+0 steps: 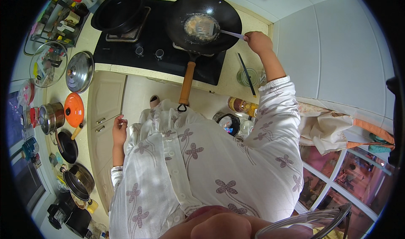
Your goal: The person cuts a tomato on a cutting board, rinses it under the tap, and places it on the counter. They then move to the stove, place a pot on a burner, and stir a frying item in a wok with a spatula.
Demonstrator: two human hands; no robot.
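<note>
A slotted metal spatula (232,34) has its handle in my right hand (259,42), at the upper right. Its blade lies over pale yellowish food (193,25) in the bottom of a black wok (177,14) on the right burner. The wok's wooden handle (187,84) points towards my body. My left hand (120,125) hangs beside me at the left, fingers loosely bent and apart, holding nothing. Near my right forearm, dark chopsticks (245,69) rest across a greenish glass bowl (243,77) on the counter.
A black pot (118,11) sits tilted on the left burner. Steel (80,73) and orange (74,109) lids, a black frying pan (69,147) and other pots line the left counter. Bottles fill a rack at the upper left. An oil bottle (237,105) stands below the counter edge.
</note>
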